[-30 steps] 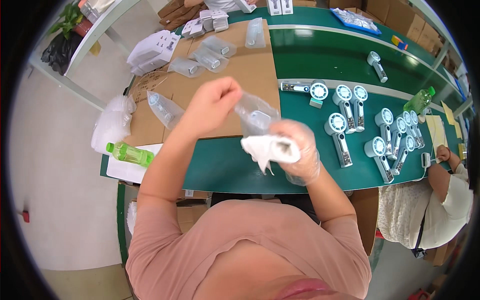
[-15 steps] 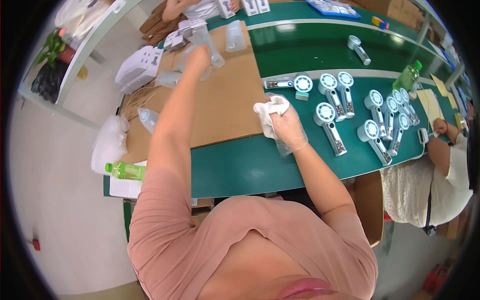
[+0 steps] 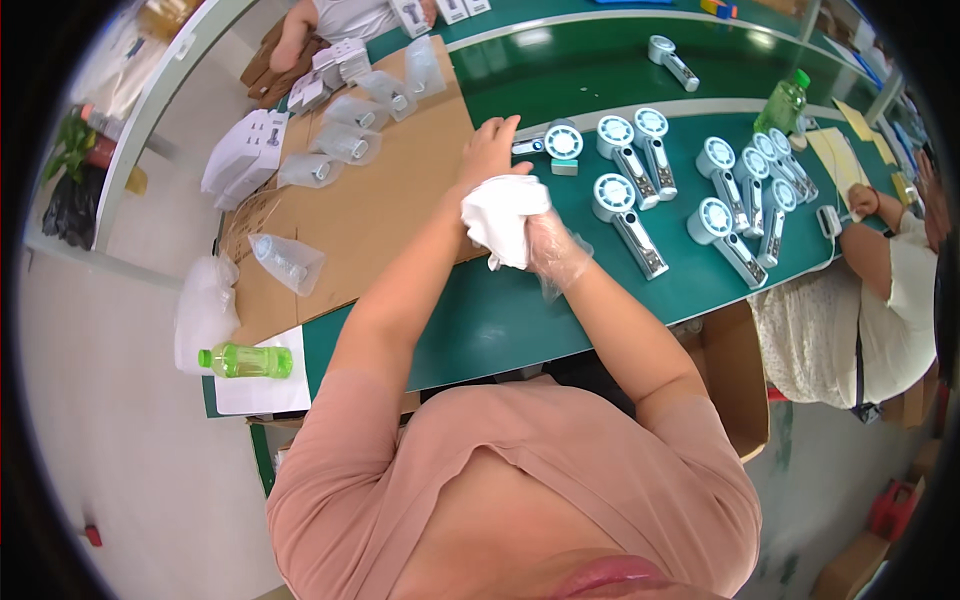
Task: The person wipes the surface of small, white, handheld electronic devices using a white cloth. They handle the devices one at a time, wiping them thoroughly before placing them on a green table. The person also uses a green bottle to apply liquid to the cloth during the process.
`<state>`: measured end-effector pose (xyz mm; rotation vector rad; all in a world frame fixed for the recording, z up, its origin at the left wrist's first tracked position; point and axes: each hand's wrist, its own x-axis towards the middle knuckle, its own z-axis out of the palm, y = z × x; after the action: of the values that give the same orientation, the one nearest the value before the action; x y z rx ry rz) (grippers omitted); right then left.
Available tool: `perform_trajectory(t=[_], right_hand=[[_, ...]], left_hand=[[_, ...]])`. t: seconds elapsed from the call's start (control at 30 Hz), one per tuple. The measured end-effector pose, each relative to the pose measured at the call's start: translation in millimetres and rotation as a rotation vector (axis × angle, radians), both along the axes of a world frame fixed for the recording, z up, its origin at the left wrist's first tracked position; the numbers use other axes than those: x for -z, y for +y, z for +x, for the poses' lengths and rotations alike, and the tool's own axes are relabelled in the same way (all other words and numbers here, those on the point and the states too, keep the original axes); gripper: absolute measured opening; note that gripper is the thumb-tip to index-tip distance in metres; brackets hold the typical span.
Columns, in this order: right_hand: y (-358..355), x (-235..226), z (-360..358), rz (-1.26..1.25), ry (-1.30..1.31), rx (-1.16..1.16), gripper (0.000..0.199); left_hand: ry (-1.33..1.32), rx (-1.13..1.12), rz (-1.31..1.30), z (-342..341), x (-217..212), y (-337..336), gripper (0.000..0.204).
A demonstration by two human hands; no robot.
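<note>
— While the right hand (image 3: 545,240), in a thin clear glove, stays closed round a crumpled white cloth (image 3: 503,220) above the green table (image 3: 500,320), what's the left hand (image 3: 490,150) doing?
— Fingers spread open, holding nothing, reaching to the white handheld fan (image 3: 555,145) lying just beyond the cardboard sheet (image 3: 370,215)

Clear plastic bags (image 3: 352,140) and white boxes (image 3: 243,152) on the brown cardboard sheet (image 3: 380,215); green-labelled bottle (image 3: 246,361) at the table's left end.

the white cloth (image 3: 497,218) hides the right hand's (image 3: 535,235) fingers; the co-worker (image 3: 880,270) is cut off at the right edge.
</note>
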<state>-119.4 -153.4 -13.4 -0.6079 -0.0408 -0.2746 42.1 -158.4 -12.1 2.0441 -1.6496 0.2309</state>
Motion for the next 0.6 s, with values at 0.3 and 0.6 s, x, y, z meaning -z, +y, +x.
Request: perform_trajectory(t=[0.3, 0.6], right_hand=[[-1, 67, 16, -1.491, 0.177, 0.066, 0.023], [11, 18, -8, -0.825, 0.105, -0.125, 0.030]], left_hand=[[0.468, 0.381, 0.206, -144, -102, 29, 0.033], [0.406, 0.460, 0.525, -188, -40, 26, 0.044]])
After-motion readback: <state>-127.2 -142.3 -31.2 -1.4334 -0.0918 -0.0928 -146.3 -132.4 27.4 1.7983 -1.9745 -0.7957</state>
